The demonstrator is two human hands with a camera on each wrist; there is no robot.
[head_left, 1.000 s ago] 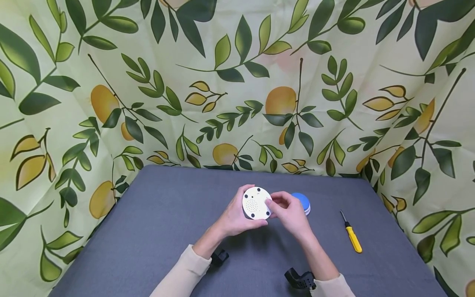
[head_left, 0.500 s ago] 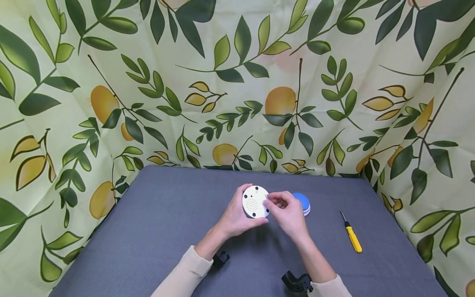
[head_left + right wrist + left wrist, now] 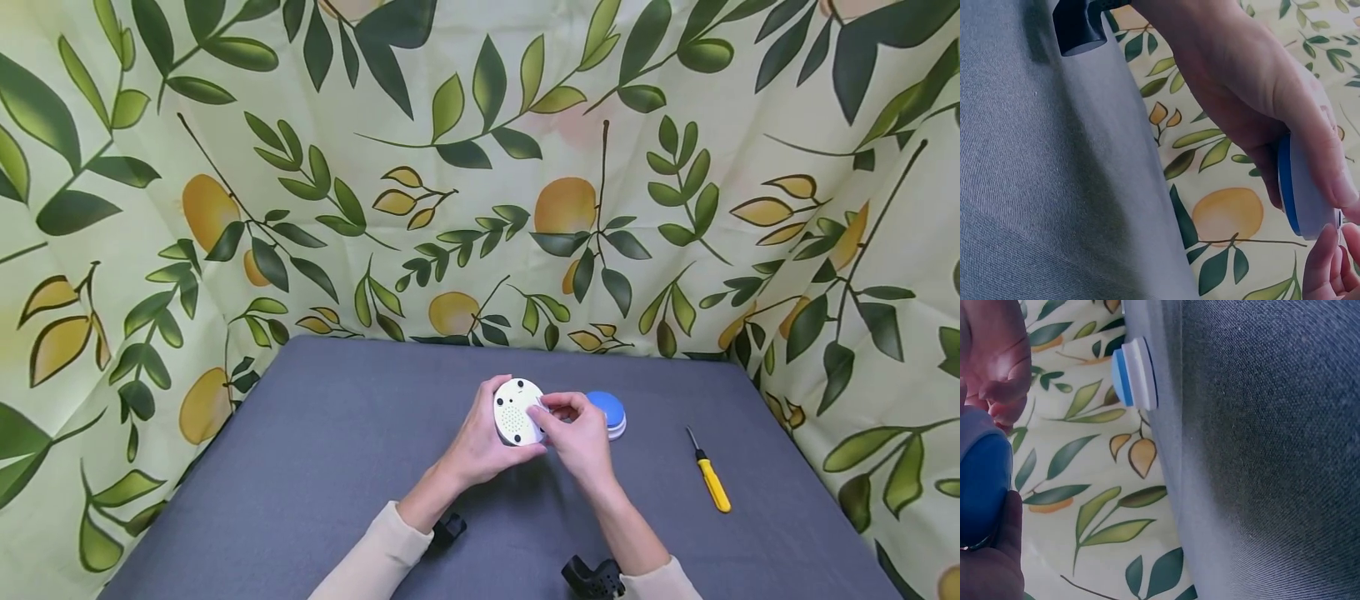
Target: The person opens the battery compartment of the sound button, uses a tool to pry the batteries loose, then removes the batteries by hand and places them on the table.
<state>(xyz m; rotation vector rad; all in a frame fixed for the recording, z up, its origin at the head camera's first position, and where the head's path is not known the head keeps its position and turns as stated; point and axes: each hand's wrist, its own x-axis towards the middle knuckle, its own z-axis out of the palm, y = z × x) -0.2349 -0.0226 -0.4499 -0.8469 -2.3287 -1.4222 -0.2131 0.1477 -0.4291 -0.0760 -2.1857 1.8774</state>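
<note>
A round buzzer button with a white base and blue top (image 3: pixel 984 481) is held up over the table, its white underside (image 3: pixel 513 417) facing the head camera. That underside has speaker holes and dark round spots near its rim. My left hand (image 3: pixel 483 442) grips the buzzer round its side, thumb below and fingers above. At the right edge of the base, my right hand (image 3: pixel 581 437) has its thumb and curled forefinger pinched together. In the right wrist view, the right fingertips (image 3: pixel 1329 250) are right at the base's rim; I cannot tell whether they hold a small piece there.
A second blue-and-white buzzer button (image 3: pixel 606 412) stands on the grey table (image 3: pixel 337 417) behind the right hand. Further right lies a screwdriver (image 3: pixel 711 475) with a yellow handle. A leaf-patterned cloth (image 3: pixel 480 208) hangs round the back and sides.
My right thumb and forefinger have moved slightly left over the underside of the buzzer, and the right wrist has shifted left with them. The left hand keeps its grip, almost unmoved.
</note>
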